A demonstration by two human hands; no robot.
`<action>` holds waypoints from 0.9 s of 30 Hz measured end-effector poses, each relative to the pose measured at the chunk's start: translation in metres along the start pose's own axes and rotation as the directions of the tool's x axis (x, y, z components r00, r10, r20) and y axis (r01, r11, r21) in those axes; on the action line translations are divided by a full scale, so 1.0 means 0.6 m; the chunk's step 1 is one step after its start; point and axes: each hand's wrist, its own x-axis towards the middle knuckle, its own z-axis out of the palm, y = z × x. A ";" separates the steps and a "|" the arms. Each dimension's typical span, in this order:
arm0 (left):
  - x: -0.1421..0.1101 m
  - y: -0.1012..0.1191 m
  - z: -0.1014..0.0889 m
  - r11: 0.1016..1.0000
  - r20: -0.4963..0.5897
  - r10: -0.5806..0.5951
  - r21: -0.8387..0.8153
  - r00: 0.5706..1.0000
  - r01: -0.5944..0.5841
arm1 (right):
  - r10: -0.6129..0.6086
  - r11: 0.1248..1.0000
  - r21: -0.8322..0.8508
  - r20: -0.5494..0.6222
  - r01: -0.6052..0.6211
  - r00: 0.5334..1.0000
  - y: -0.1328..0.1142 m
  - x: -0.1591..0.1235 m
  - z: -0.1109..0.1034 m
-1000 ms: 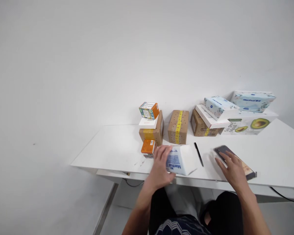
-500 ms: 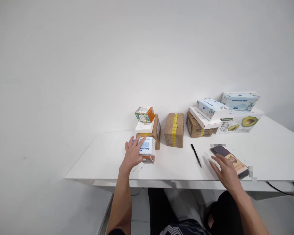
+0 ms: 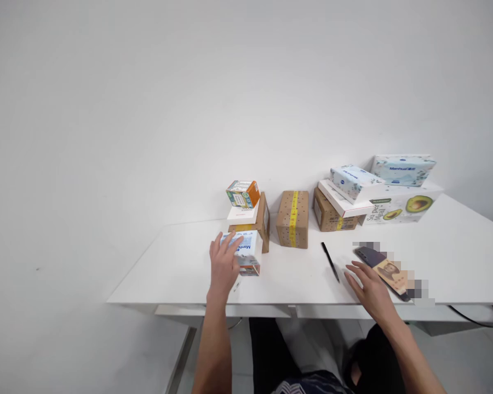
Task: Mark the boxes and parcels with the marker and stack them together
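My left hand (image 3: 225,261) lies over the left side of a white and blue tissue pack (image 3: 250,246), its fingers spread. Under the front of that pack shows part of an orange box (image 3: 250,270). The fingers hide the pack's left part. Over the tabletop my right hand (image 3: 370,289) is open, fingers apart and holding nothing. It hovers between a black pen (image 3: 331,261) on its left and a dark phone (image 3: 372,256) with a picture on its back, partly pixelated.
Behind the tissue pack, a brown carton (image 3: 264,221) carries a white box (image 3: 242,213) and an orange-green box (image 3: 243,194). Another taped carton (image 3: 292,219) stands mid-table. At right are a third carton (image 3: 332,214), more tissue packs (image 3: 355,181) and an avocado-printed box (image 3: 405,205).
My right hand has shifted slightly left, away from the phone and nearer the pen. My left hand stays at the tissue pack, its forearm a little farther right. The boxes stay put.
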 end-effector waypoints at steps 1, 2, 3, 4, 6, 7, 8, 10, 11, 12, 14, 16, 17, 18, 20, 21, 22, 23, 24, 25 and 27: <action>-0.004 0.022 0.006 0.993 -0.141 0.063 -0.086 0.988 -0.076 | 0.056 0.997 0.052 0.003 -0.057 0.998 -0.002 -0.001 0.002; -0.008 0.047 0.016 0.972 -0.276 0.095 -0.181 0.956 -0.149 | 0.131 0.985 0.109 0.005 -0.130 0.991 -0.004 -0.002 0.005; -0.011 0.075 0.029 0.942 -0.345 0.116 -0.261 0.932 -0.213 | 0.213 0.964 0.162 0.007 -0.211 0.977 -0.006 -0.004 0.009; -0.013 0.103 0.045 0.918 -0.334 0.143 -0.308 0.932 -0.251 | 0.293 0.936 0.203 0.005 -0.288 0.956 -0.007 -0.005 0.015; -0.008 0.154 0.085 0.931 -0.185 0.120 -0.321 0.975 -0.175 | 0.413 0.884 0.246 -0.014 -0.397 0.911 -0.011 -0.008 0.027; -0.002 0.174 0.108 0.947 -0.093 0.068 -0.307 0.993 -0.094 | 0.443 0.871 0.252 -0.025 -0.423 0.896 -0.013 -0.009 0.033; 0.007 0.189 0.131 0.957 0.014 -0.014 -0.290 1.000 0.018 | 0.456 0.864 0.256 -0.033 -0.434 0.889 -0.014 -0.010 0.038; 0.029 0.209 0.177 0.945 0.135 -0.188 -0.246 0.973 0.216 | 0.471 0.853 0.273 -0.035 -0.445 0.881 -0.017 -0.011 0.044; 0.041 0.215 0.198 0.930 0.170 -0.261 -0.222 0.950 0.295 | 0.472 0.850 0.282 -0.034 -0.444 0.881 -0.018 -0.011 0.045; 0.053 0.218 0.217 0.912 0.194 -0.319 -0.204 0.928 0.356 | 0.471 0.849 0.289 -0.035 -0.442 0.882 -0.019 -0.011 0.045; 0.074 0.223 0.247 0.878 0.213 -0.404 -0.183 0.890 0.442 | 0.466 0.849 0.299 -0.039 -0.435 0.884 -0.020 -0.010 0.044; 0.086 0.224 0.265 0.854 0.200 -0.453 -0.181 0.869 0.487 | 0.461 0.850 0.308 -0.042 -0.427 0.887 -0.022 -0.011 0.042; 0.087 0.223 0.269 0.849 0.182 -0.467 -0.183 0.865 0.496 | 0.459 0.850 0.312 -0.045 -0.424 0.887 -0.022 -0.011 0.042; 0.087 0.221 0.270 0.846 0.160 -0.475 -0.186 0.865 0.499 | 0.458 0.850 0.317 -0.047 -0.422 0.888 -0.023 -0.011 0.041; 0.077 0.215 0.260 0.854 0.104 -0.471 -0.196 0.876 0.483 | 0.464 0.843 0.331 -0.053 -0.423 0.884 -0.024 -0.012 0.041; 0.070 0.212 0.249 0.862 0.071 -0.460 -0.204 0.885 0.464 | 0.471 0.837 0.341 -0.054 -0.427 0.881 -0.024 -0.013 0.041; 0.061 0.209 0.234 0.872 0.034 -0.444 -0.214 0.896 0.440 | 0.480 0.829 0.353 -0.054 -0.433 0.875 -0.024 -0.014 0.042; 0.050 0.208 0.216 0.884 -0.006 -0.420 -0.228 0.907 0.408 | 0.492 0.819 0.366 -0.052 -0.441 0.869 -0.024 -0.015 0.042; 0.039 0.207 0.194 0.895 -0.043 -0.394 -0.245 0.918 0.373 | 0.504 0.808 0.379 -0.049 -0.451 0.862 -0.023 -0.015 0.042; 0.028 0.208 0.169 0.903 -0.080 -0.371 -0.264 0.925 0.339 | 0.519 0.795 0.393 -0.045 -0.462 0.854 -0.022 -0.016 0.043; 0.008 0.210 0.115 0.911 -0.116 -0.324 -0.308 0.939 0.276 | 0.549 0.765 0.422 -0.034 -0.486 0.835 -0.021 -0.016 0.043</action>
